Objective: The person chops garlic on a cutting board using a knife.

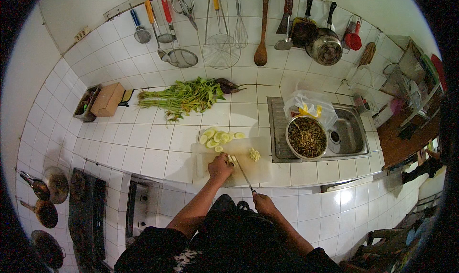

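My right hand (pixel 263 203) is closed around the handle of a kitchen knife (pixel 245 173), whose blade slants up and left over a pale cutting board (pixel 256 172). The fingers of my left hand (pixel 220 168) press a small pale green-white vegetable piece (pixel 231 159) on the board, right beside the blade tip. A little heap of chopped pale pieces (pixel 254 154) lies at the board's right side. Round pale green vegetable slices (pixel 215 136) are spread at and beyond the board's far edge. What lies beneath my left palm is hidden.
Leafy green stalks (pixel 183 97) and dark purple eggplants (pixel 227 85) rest near the tiled wall. On the steel sink's (pixel 278 129) drainboard stand a bowl of mixed dark food (pixel 307 137) and a plastic bag (pixel 310 104). A cardboard box (pixel 107 99) is at left; utensils hang above.
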`<control>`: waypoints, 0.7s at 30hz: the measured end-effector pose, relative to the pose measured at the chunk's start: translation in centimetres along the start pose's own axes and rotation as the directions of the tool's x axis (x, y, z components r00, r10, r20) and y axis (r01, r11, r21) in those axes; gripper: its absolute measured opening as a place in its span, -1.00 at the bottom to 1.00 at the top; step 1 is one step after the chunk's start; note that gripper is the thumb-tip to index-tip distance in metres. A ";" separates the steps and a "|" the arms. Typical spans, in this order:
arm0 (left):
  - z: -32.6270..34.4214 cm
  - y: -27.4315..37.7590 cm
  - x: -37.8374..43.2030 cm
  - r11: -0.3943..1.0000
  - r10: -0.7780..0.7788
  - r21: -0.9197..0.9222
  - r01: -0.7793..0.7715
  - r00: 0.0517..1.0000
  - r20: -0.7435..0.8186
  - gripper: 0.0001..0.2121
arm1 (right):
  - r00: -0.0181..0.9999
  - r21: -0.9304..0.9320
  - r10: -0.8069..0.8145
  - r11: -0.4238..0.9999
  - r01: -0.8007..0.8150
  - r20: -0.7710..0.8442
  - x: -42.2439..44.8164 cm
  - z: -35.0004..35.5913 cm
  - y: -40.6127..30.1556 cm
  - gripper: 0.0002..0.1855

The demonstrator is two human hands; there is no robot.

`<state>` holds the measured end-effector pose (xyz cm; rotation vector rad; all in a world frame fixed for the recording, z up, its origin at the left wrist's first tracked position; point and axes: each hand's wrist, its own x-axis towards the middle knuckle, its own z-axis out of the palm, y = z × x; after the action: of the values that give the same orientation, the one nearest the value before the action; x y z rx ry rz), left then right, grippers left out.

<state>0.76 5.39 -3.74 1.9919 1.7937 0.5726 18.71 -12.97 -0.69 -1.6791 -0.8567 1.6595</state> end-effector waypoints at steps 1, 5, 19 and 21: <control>0.0 0.2 0.1 1.000 -0.021 0.022 0.020 0.999 0.030 -0.59 | 1.000 0.001 0.000 1.000 0.000 -0.002 0.0 0.0 0.0 -0.55; 0.4 0.0 0.2 0.999 0.031 0.018 -0.030 0.999 -0.036 -0.62 | 1.000 0.035 0.024 0.999 -0.024 0.002 -0.4 0.2 -0.7 -0.55; 1.1 1.0 0.9 0.999 -0.017 0.040 0.013 0.997 0.081 -0.54 | 0.997 0.030 -0.076 0.997 0.076 0.019 2.0 -0.1 2.7 -0.56; 1.2 0.9 1.0 0.999 -0.021 0.043 0.018 0.996 0.091 -0.54 | 0.984 -0.048 -0.175 0.983 0.176 0.027 1.4 -0.1 2.0 -0.56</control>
<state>2.30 6.26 -4.23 1.9925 1.7821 0.4342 18.90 -13.05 -3.16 -1.5716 -1.0339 1.5513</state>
